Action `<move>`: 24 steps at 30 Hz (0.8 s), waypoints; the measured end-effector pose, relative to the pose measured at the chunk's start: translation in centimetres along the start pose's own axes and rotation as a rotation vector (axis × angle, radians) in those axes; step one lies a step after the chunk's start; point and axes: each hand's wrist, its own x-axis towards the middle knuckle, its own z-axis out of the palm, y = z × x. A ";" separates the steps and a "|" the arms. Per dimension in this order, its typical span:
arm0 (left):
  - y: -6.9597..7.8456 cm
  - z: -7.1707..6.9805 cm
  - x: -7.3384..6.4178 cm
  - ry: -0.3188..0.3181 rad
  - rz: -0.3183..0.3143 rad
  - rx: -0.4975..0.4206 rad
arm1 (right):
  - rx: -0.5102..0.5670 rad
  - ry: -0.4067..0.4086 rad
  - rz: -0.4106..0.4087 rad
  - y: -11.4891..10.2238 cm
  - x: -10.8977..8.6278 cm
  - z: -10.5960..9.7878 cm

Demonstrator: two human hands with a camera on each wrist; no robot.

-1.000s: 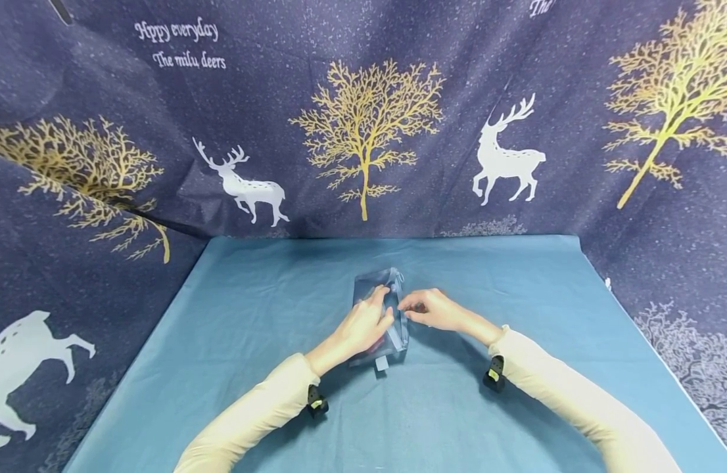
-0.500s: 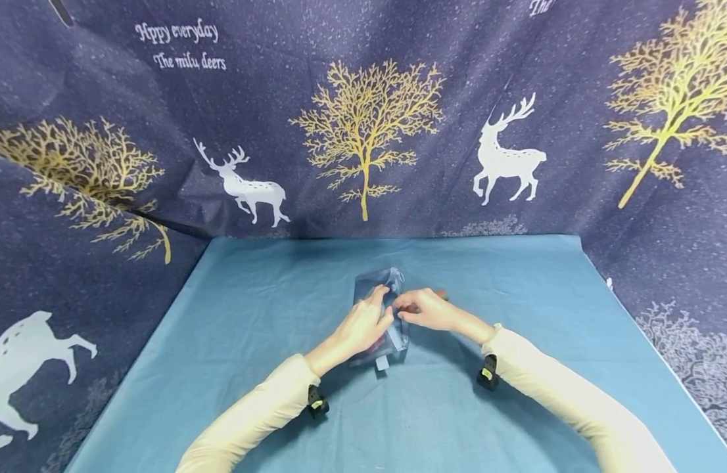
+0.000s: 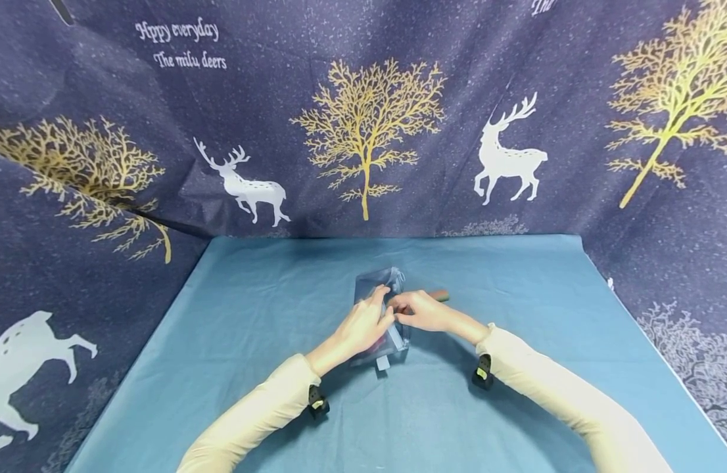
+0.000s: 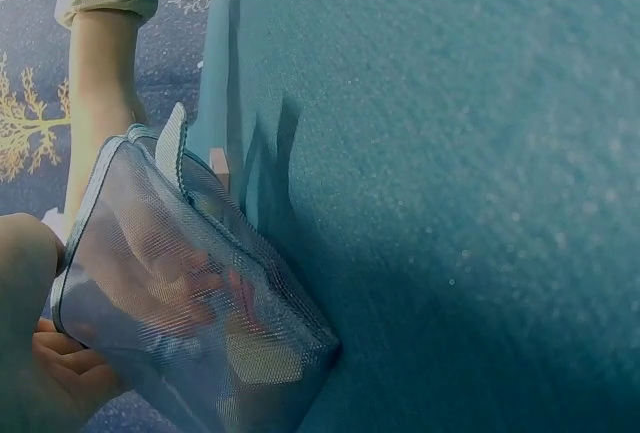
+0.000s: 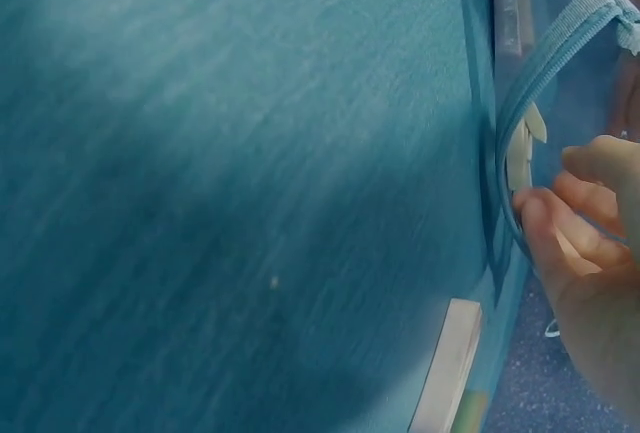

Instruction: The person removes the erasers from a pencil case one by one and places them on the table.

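A blue-grey mesh zip pouch [image 3: 366, 279] lies mid-table, its mouth facing right. Small things show through the mesh, among them a pale piece [image 4: 265, 358] and reddish ones. My left hand [image 3: 363, 325] lies across the pouch and grips its edge, thumb on one side and fingers on the other in the left wrist view. My right hand [image 3: 425, 310] is at the zippered mouth, fingertips inside the zipper band [image 5: 545, 68]. Through the mesh its fingers show near the contents. A pale flat piece [image 5: 520, 158] lies just beyond those fingertips.
Behind my right hand lies a small brownish bar with a green end [image 3: 439, 295], seen pale-sided near the bottom of the right wrist view. A white tag [image 3: 382, 362] sticks out of the pouch's near end. A dark printed curtain [image 3: 363, 131] hangs behind the blue cloth [image 3: 269, 295].
My right hand has moved slightly left, its fingers going into the pouch mouth. The small bar behind it has come into sight. My left hand and the pouch have stayed put.
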 end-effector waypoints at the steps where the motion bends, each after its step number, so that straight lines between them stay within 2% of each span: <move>1: 0.0 0.0 0.0 0.001 0.002 -0.006 | 0.015 -0.008 0.009 -0.1 0.1 0.0; 7: -0.1 -0.1 0.0 0.004 0.003 -0.013 | 0.036 -0.038 0.048 -0.1 0.5 0.5; 16: 0.2 -0.1 -0.1 -0.028 -0.022 -0.018 | -0.014 -0.048 0.031 -0.4 1.3 1.1; 24: 0.2 0.1 -0.1 -0.006 0.003 -0.018 | -0.043 -0.037 0.065 -0.5 1.7 1.4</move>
